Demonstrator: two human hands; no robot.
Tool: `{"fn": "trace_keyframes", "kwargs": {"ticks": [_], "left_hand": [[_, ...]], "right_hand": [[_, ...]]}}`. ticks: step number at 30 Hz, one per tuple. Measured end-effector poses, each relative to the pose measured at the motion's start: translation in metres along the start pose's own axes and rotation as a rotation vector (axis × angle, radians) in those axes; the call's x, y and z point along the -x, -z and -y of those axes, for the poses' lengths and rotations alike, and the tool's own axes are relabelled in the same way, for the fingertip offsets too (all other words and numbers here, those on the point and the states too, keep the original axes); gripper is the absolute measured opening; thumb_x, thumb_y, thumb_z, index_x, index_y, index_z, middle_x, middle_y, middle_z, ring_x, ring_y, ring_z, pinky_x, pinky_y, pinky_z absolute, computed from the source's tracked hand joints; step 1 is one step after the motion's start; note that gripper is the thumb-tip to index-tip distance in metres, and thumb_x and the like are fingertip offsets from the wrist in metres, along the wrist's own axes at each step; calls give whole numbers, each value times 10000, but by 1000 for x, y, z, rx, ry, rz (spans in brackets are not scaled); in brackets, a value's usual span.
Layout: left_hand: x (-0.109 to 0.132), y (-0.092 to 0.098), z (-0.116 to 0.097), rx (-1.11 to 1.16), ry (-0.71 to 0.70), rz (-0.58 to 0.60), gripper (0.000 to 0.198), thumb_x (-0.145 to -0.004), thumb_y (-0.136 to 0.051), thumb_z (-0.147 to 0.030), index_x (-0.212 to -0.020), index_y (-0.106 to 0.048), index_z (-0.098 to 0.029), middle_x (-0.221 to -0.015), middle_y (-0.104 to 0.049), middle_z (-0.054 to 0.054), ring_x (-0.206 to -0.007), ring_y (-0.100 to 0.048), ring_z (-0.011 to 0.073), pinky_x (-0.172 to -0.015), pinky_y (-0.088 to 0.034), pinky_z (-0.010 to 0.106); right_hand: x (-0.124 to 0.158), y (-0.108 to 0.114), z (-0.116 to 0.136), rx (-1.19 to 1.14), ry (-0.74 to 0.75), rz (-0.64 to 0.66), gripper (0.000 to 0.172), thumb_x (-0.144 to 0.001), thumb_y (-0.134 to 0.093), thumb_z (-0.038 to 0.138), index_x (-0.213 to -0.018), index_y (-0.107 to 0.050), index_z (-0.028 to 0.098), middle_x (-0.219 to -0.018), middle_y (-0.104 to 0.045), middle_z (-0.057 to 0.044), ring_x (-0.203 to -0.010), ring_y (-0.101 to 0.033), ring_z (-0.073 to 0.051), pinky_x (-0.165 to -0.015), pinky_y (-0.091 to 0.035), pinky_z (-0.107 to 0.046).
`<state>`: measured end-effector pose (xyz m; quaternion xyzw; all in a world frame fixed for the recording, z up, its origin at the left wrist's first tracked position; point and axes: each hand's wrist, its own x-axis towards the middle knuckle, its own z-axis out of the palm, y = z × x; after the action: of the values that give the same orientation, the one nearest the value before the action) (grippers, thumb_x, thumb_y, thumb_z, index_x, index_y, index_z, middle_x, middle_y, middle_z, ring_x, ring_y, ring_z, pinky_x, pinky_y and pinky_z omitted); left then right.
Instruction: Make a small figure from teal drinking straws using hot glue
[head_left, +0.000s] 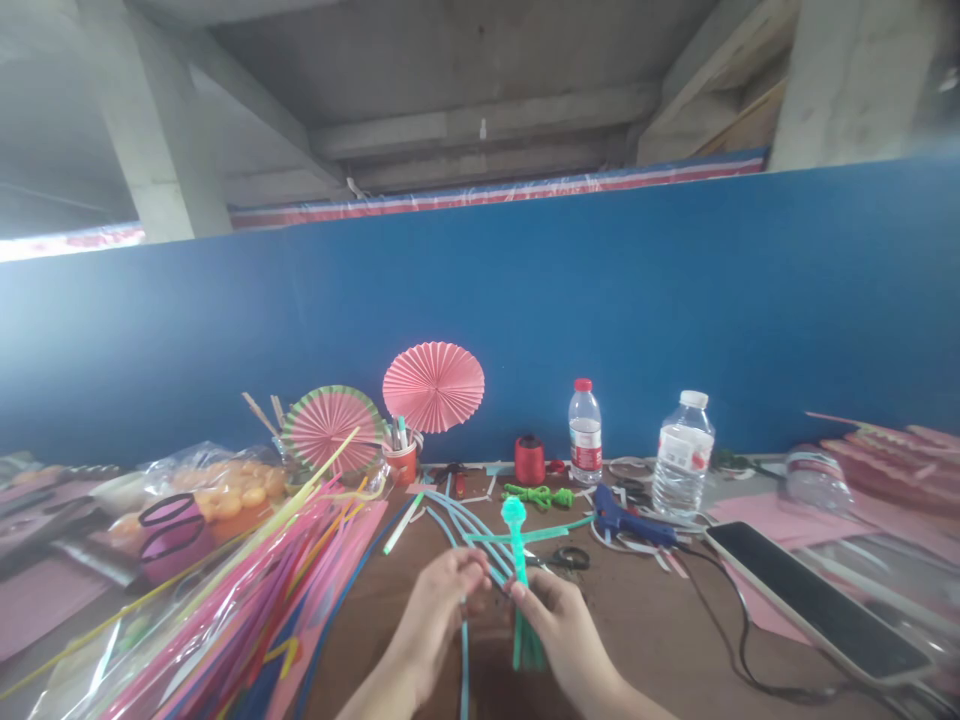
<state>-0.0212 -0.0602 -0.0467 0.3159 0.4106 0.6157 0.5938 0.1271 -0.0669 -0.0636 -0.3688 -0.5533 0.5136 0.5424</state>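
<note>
My right hand (559,620) is closed on a bright green braided piece made of strips (514,535), held upright over the table. It has a rounded knob at its top, and loose green strip ends hang below my fingers. Just to the left, my left hand (442,605) has its fingers bent together in a pinch; what lies between the fingertips is too small to make out. Light blue strips (454,515) stretch across the tabletop behind both hands, and one shows below my left hand. Black-handled scissors (574,557) rest behind my right hand, beside a flat green strip (555,535).
Colourful strips (262,600) in clear plastic fill the left side. Behind stand pink paper fans (433,388), a pen cup (402,462), red thread (529,460) and water bottles (682,455). A blue glue gun (630,522) with its cord and a phone (817,600) lie right.
</note>
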Motion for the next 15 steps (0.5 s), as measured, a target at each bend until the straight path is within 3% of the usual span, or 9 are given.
{"fn": "trace_keyframes", "kwargs": {"ticks": [1,3,6,8,10,11,13,15], "left_hand": [[6,-7,6,-80,18,144,295,-528,-779,-267,-744,-655,-109,-672,-659,73,-618,-612,196,-581,-463,292],[15,-16,14,-189,-54,258,342,-550,-753,-366,-771,-677,-116,-749,-681,94,-730,-614,229,-715,-444,314],[17,-15,15,-283,-65,198,324,-678,-634,-437,-779,-666,-130,-724,-664,72,-705,-597,219,-669,-438,293],[16,-12,10,-300,-91,117,299,-722,-589,-436,-710,-640,-141,-652,-625,33,-637,-570,188,-607,-426,265],[16,-10,4,-312,-152,55,285,-729,-590,-416,-630,-607,-149,-603,-585,3,-619,-544,165,-610,-412,242],[17,-10,2,-319,-168,43,285,-727,-597,-407,-602,-597,-150,-594,-575,-3,-621,-537,159,-621,-407,234],[18,-12,1,-324,-153,84,296,-729,-596,-402,-579,-593,-148,-586,-575,-2,-611,-533,155,-636,-405,233],[18,-13,2,-324,-103,176,293,-742,-583,-399,-598,-601,-145,-593,-587,5,-609,-536,162,-651,-406,248]], "right_hand": [[2,-2,2,7,25,46,382,-739,-563,488,-737,-647,115,-634,-630,-42,-625,-567,-185,-609,-452,-275],[4,-5,4,46,55,135,370,-761,-542,470,-755,-653,117,-666,-634,-42,-684,-575,-201,-646,-449,-281],[6,-5,2,198,40,154,336,-753,-551,446,-682,-627,126,-617,-602,-23,-641,-556,-185,-598,-435,-259],[5,-1,-1,301,64,-14,276,-746,-559,416,-692,-580,146,-609,-563,-2,-591,-521,-157,-571,-420,-251],[0,4,-3,319,114,-230,228,-744,-563,388,-802,-522,171,-623,-519,22,-551,-475,-130,-557,-409,-245],[-3,7,-4,282,123,-273,267,-742,-566,386,-891,-488,179,-646,-513,27,-527,-453,-118,-535,-404,-239],[-10,10,-6,152,103,-220,442,-731,-576,410,-1071,-401,188,-748,-540,6,-497,-436,-103,-479,-386,-223],[-16,11,-6,55,54,-105,508,-733,-560,453,-1126,-389,182,-771,-546,-4,-481,-424,-94,-436,-350,-208]]}}
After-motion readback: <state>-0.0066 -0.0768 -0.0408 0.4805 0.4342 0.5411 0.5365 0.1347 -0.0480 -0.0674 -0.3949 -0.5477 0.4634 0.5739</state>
